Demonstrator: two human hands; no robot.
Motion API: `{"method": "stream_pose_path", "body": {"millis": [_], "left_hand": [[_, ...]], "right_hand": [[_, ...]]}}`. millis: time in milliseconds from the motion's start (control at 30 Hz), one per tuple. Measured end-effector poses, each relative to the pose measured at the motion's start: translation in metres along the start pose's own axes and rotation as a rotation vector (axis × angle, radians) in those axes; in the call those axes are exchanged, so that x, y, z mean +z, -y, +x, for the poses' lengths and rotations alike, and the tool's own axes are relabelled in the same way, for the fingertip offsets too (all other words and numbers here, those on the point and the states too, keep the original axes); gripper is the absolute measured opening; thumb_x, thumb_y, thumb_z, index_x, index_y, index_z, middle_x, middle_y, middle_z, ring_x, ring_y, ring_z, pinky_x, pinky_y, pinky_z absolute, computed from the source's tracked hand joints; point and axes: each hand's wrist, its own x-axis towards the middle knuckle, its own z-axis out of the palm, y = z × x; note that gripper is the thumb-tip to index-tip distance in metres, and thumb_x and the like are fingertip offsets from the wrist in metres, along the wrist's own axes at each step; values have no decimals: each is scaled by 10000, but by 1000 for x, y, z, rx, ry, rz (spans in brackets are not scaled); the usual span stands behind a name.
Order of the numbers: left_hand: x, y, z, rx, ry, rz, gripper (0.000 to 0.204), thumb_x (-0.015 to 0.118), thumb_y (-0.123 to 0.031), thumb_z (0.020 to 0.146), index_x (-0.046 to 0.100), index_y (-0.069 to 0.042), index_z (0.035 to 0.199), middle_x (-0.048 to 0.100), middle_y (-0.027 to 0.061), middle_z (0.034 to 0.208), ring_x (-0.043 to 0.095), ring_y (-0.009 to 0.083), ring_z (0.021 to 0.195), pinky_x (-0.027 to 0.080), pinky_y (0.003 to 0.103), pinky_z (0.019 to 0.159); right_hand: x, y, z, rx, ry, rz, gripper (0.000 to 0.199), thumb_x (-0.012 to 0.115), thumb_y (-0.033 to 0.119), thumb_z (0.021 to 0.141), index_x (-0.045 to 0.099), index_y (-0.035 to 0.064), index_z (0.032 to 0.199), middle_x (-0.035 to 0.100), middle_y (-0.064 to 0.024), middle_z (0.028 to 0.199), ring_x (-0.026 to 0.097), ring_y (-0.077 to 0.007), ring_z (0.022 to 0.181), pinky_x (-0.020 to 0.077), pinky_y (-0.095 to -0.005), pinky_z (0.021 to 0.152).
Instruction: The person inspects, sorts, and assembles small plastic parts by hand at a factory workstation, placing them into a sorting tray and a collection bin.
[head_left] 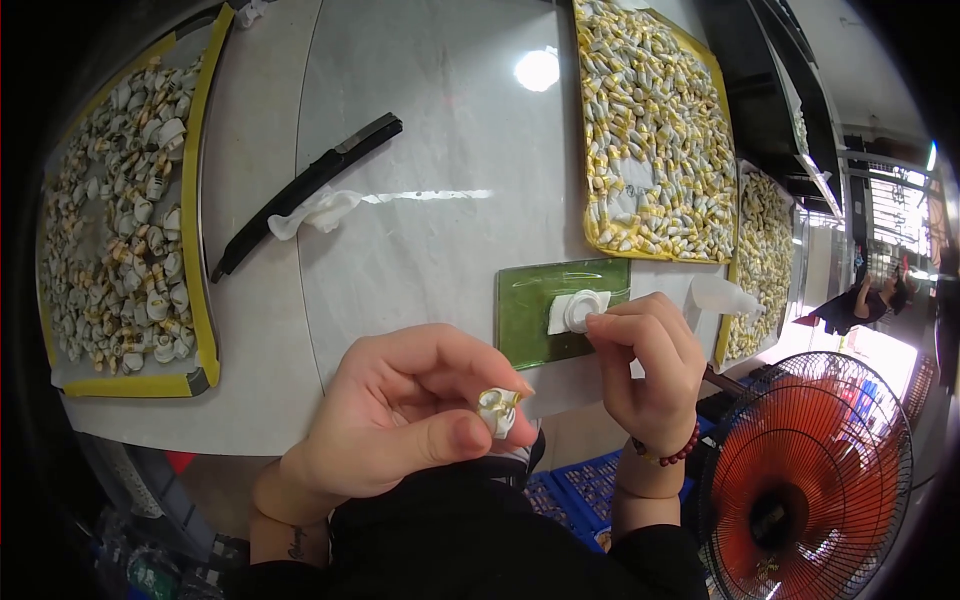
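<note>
While the left hand (372, 425) pinched a small gold-edged white ceramic piece (498, 413) by the bench's (440, 260) near edge, apparently so its hollow faced the eye, the right hand (655, 365) bunched its fingertips at a round white dish (579, 312) on a green glass slab (528, 310), gripping what, I couldn't tell. A yellow-edged tray (660, 256) hemmed the slab's far side; leftward, open room ran toward a black rod (318, 174).
</note>
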Motion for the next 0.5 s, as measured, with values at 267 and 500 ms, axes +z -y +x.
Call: {"method": "stream_pose_path", "body": {"millis": [267,500], "left_hand": [[-8,-3,-2,-171,125,-146,264,637,-99,865,550,61,1056,659,133,903,641,148,862,531,267,784],[-8,-5,-3,-193,103,-162,245,644,-105,860,558,60,1019,659,128,904,644,138,814,529,254,750]], "right_hand": [[7,35,1,33,-292,710,267,699,-105,609,634,51,816,616,-53,736,572,-193,632,436,-275,560],[15,49,15,-39,-233,691,268,766,-57,602,637,51,811,608,-50,719,575,-187,614,429,-276,524]]}}
